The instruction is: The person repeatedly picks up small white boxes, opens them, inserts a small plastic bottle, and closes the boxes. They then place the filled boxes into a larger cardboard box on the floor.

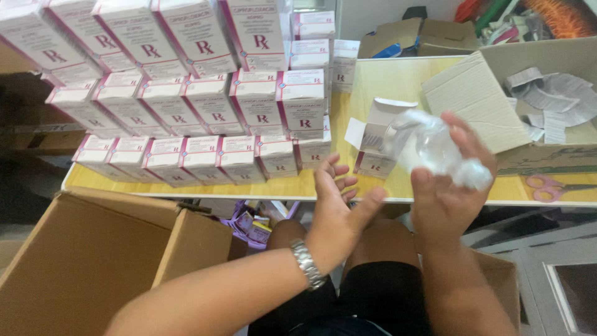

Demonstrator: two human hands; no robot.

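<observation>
My right hand (444,186) is raised over the table edge, fingers closed around a crumpled clear plastic wrap (432,148). My left hand (339,199), with a metal watch on the wrist, is held up beside it, palm open and fingers spread, holding nothing. Just behind the plastic stands a small white and pink carton (376,140) with its top flap open. Stacked rows of the same white and pink cartons (186,112) fill the left part of the yellow table (385,81).
A large open cardboard box (93,255) stands at lower left by my knees. Another cardboard box (547,118) on the right holds folded paper leaflets. Pink-handled scissors (550,186) lie at the table's right front edge. Purple items lie on the floor under the table.
</observation>
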